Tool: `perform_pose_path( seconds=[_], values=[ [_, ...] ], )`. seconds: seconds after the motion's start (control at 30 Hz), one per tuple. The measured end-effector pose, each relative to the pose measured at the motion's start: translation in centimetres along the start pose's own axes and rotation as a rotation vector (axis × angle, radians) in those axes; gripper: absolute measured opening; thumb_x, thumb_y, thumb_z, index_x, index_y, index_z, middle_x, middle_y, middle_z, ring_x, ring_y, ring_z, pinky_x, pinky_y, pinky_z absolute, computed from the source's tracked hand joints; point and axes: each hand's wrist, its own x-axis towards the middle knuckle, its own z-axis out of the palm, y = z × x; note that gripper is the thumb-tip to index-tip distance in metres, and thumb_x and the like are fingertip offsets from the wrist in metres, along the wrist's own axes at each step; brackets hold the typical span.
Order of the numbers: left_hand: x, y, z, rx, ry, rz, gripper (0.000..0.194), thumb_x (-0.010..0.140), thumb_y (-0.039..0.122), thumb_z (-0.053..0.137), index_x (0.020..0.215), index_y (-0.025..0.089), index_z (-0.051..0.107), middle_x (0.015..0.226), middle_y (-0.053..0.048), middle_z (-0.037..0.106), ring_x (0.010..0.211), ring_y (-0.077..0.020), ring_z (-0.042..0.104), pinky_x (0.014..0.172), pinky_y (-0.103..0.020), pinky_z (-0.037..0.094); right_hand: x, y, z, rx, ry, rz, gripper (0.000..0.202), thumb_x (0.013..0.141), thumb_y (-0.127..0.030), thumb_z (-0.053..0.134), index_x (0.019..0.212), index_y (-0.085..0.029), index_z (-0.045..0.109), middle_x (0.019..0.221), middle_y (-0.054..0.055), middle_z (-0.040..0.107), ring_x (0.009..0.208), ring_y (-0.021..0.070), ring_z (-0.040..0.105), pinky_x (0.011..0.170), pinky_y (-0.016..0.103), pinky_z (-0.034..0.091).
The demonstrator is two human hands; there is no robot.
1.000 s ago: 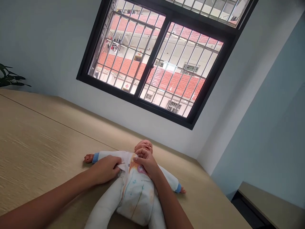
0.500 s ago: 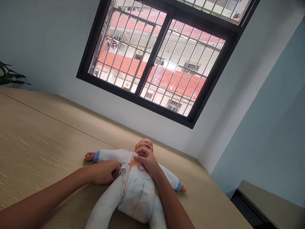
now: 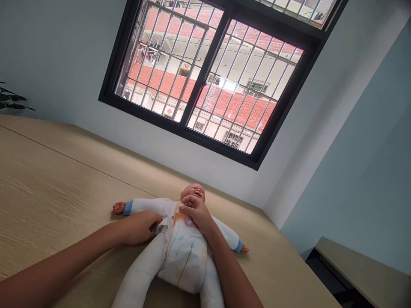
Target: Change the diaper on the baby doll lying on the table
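Note:
A baby doll (image 3: 193, 192) lies on its back on the wooden table, arms spread, in a white top with blue cuffs. Round its hips and belly is a white diaper (image 3: 183, 261) with coloured prints. My left hand (image 3: 143, 227) is at the doll's side by the diaper's waist, its fingers closed on white material there; its fingertips are partly hidden. On the front waist of the diaper rests my right hand (image 3: 196, 214), fingers curled together just below the doll's chin, at the diaper's top edge.
The table (image 3: 48, 179) stretches to the left and back, with a seam across it. Behind stands a wall with a barred window (image 3: 205, 81). Plant leaves (image 3: 13, 100) show at the far left. Another wooden surface (image 3: 359, 269) with a dark underside is at the lower right.
The whole view has shifted slightly, so the doll and window sit a little higher and further left. Both hands keep nearly the same places on the doll and diaper.

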Motion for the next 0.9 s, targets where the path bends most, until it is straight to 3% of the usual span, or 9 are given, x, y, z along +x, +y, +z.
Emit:
perform_pose_path(
  seconds=[0.2, 0.5, 0.7, 0.9],
  values=[
    [-0.16, 0.20, -0.13, 0.005, -0.023, 0.045, 0.005, 0.076, 0.018, 0.055, 0.075, 0.020, 0.060, 0.076, 0.000, 0.070, 0.071, -0.0199, 0.059, 0.061, -0.029, 0.032, -0.32, -0.45, 0.46, -0.078, -0.004, -0.029, 0.033, 0.063, -0.035, 0.093, 0.078, -0.019, 0.068, 0.067, -0.003, 0.060, 0.063, 0.0114, 0.051, 0.062, 0.026, 0.039],
    [-0.13, 0.40, -0.14, 0.033, -0.034, 0.109, 0.020, 0.084, 0.018, 0.051, 0.085, 0.021, 0.070, 0.093, -0.004, 0.079, 0.081, -0.0225, 0.067, 0.073, -0.031, 0.043, -0.15, -0.43, 0.59, -0.144, -0.023, -0.020, 0.038, 0.065, -0.042, 0.089, 0.080, -0.016, 0.066, 0.066, -0.002, 0.059, 0.060, 0.0103, 0.044, 0.058, 0.026, 0.028],
    [-0.20, 0.58, -0.20, 0.087, -0.009, 0.112, 0.019, 0.085, 0.019, 0.050, 0.082, 0.020, 0.069, 0.094, -0.008, 0.078, 0.082, -0.0258, 0.067, 0.068, -0.033, 0.041, -0.10, -0.14, 0.58, -0.189, -0.031, -0.008, 0.038, 0.067, -0.045, 0.087, 0.082, -0.018, 0.065, 0.065, -0.003, 0.055, 0.059, 0.0111, 0.042, 0.057, 0.027, 0.027],
    [-0.39, 0.84, -0.35, 0.104, -0.001, 0.112, 0.018, 0.086, 0.021, 0.050, 0.075, 0.020, 0.064, 0.084, -0.007, 0.075, 0.073, -0.0228, 0.064, 0.065, -0.033, 0.039, -0.19, -0.32, 0.75, -0.251, -0.035, -0.026, 0.033, 0.071, -0.044, 0.083, 0.082, -0.018, 0.065, 0.064, -0.003, 0.054, 0.058, 0.0110, 0.040, 0.057, 0.028, 0.025]
  ],
)
